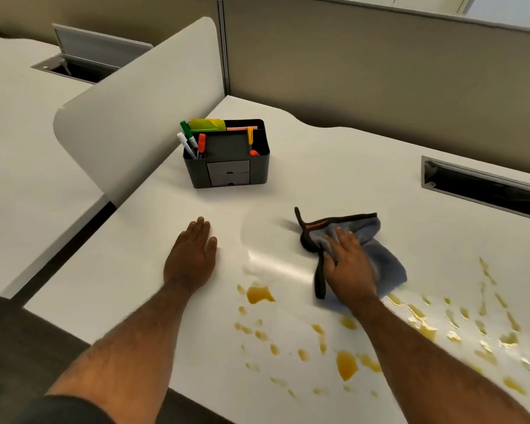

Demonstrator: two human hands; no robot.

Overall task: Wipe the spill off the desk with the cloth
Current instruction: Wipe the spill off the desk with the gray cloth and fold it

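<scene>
A grey-blue cloth with a dark trim lies crumpled on the white desk. My right hand presses flat on top of it, fingers spread. A yellow-brown spill is scattered in puddles and drops over the near part of the desk, in front of and to the right of the cloth. A shiny wet smear shows just left of the cloth. My left hand rests palm down on the dry desk to the left, holding nothing.
A black desk organiser with markers and sticky notes stands at the back left, against a white divider panel. A cable slot opens in the desk at the right. Beige partition walls close the back.
</scene>
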